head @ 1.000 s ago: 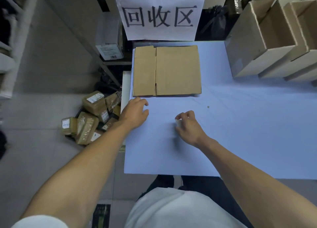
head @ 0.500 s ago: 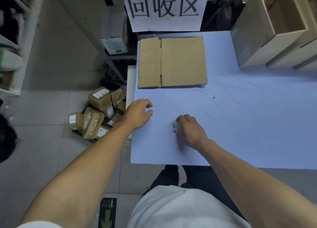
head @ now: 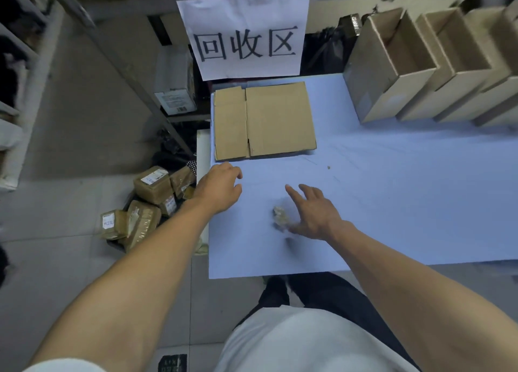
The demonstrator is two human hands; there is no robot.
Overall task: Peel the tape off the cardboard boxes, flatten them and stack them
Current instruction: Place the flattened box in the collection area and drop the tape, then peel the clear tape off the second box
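Observation:
A flattened cardboard box [head: 266, 121] lies at the far left of the light blue table [head: 392, 203], under a paper sign. Several open upright cardboard boxes [head: 392, 63] stand in a row at the back right. A crumpled wad of clear tape [head: 280, 217] sits on the table just left of my right hand [head: 314, 213], whose fingers are spread and straight, off the wad. My left hand [head: 218, 186] hovers over the table's left edge, just in front of the flat box, fingers loosely curled and holding nothing.
A paper sign [head: 246, 35] with black characters hangs behind the flat box. Several taped brown parcels [head: 145, 203] lie on the floor left of the table. Metal shelving [head: 173, 91] with a boxed item stands behind them. My legs are at the table's near edge.
My right hand has opened and let go of the tape wad, which now lies on the table beside it. The left hand has hardly moved. My head has tilted, shifting the view.

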